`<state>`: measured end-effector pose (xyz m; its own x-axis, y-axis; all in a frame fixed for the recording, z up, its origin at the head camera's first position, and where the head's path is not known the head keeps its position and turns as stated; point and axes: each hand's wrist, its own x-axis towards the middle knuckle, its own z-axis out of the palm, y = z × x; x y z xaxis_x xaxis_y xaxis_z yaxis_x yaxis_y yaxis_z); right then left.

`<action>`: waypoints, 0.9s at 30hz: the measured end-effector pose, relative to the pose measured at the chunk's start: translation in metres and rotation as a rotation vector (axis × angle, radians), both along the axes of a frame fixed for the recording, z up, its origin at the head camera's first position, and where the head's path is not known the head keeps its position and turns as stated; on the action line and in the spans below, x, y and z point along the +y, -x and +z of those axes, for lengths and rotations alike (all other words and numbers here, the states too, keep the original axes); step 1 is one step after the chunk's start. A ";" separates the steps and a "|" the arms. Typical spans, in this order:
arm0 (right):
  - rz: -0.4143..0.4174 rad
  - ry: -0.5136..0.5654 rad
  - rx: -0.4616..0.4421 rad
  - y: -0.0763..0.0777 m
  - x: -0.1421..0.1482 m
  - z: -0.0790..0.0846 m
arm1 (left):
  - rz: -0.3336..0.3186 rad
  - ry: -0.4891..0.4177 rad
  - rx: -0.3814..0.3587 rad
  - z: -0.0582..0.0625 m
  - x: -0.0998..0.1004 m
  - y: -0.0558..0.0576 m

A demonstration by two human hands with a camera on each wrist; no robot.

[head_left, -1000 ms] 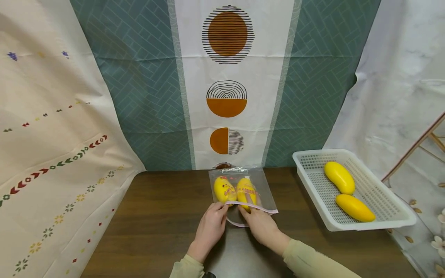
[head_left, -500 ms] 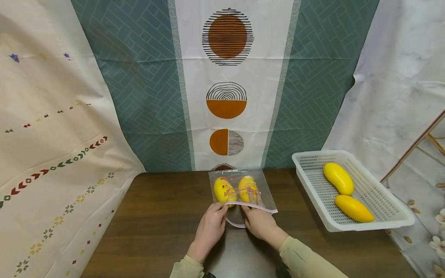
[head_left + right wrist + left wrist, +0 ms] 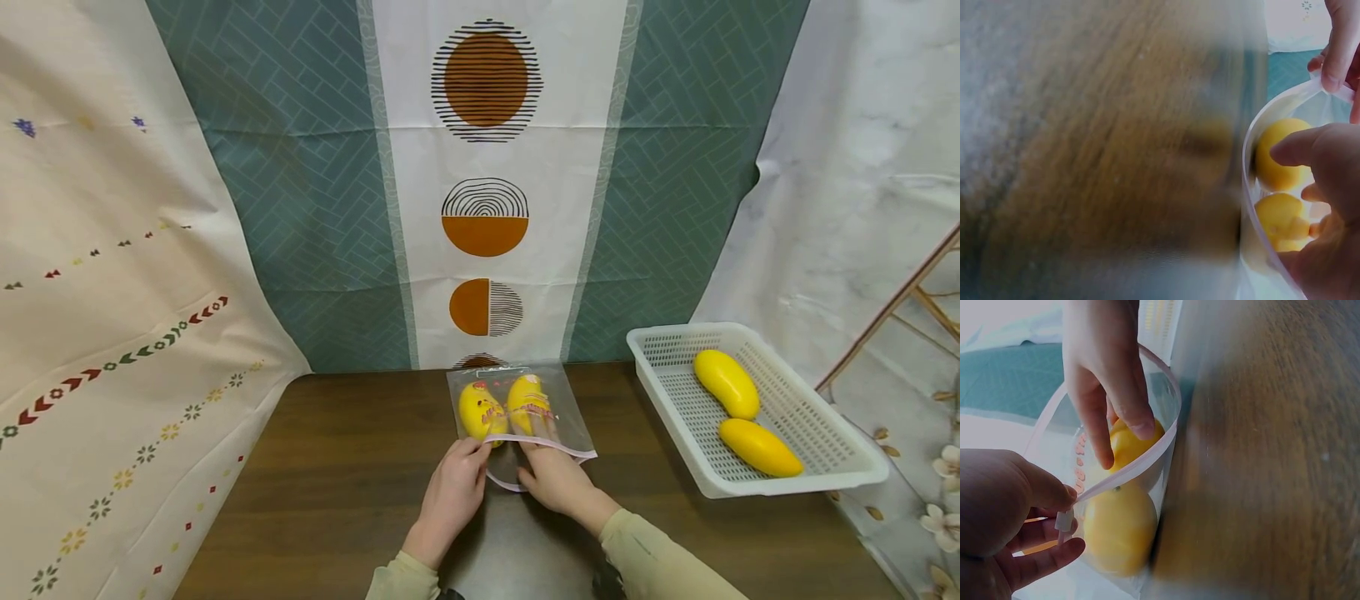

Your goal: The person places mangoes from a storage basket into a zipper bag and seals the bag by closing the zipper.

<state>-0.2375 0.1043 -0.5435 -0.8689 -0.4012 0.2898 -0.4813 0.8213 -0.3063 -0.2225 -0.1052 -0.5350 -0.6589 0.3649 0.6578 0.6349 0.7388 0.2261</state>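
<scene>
Two yellow mangoes lie side by side in a clear zip bag with a pink edge [image 3: 576,408]: a left mango [image 3: 480,410] and a right mango [image 3: 529,400]. My left hand [image 3: 454,483] pinches the bag's upper lip near a small white slider [image 3: 1064,520], holding the mouth raised. My right hand [image 3: 558,479] reaches into the mouth. Its extended fingers touch the near end of the right mango, showing through the plastic, while the thumb [image 3: 1297,149] stands away from the fruit.
At the right stands a white perforated basket [image 3: 675,450] holding two more mangoes [image 3: 759,448]. The brown wooden table [image 3: 337,483] ends at a patterned cloth backdrop [image 3: 315,250], with further cloths hanging at both sides.
The right mango has shifted slightly deeper into the bag. My right thumb has come off it and drawn back. My left hand keeps its hold on the lip.
</scene>
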 end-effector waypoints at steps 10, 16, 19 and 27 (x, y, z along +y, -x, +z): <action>-0.051 0.117 0.074 0.005 -0.003 -0.003 | -0.003 -0.006 0.002 0.000 0.000 0.000; -0.146 0.131 0.009 0.002 -0.006 -0.005 | -0.005 -0.008 0.006 0.001 0.001 -0.001; -0.123 0.085 -0.015 -0.002 -0.006 -0.005 | -0.002 -0.007 0.000 0.000 0.002 -0.001; -0.046 0.016 -0.116 -0.024 -0.006 0.008 | 0.006 0.004 -0.010 0.001 0.000 0.001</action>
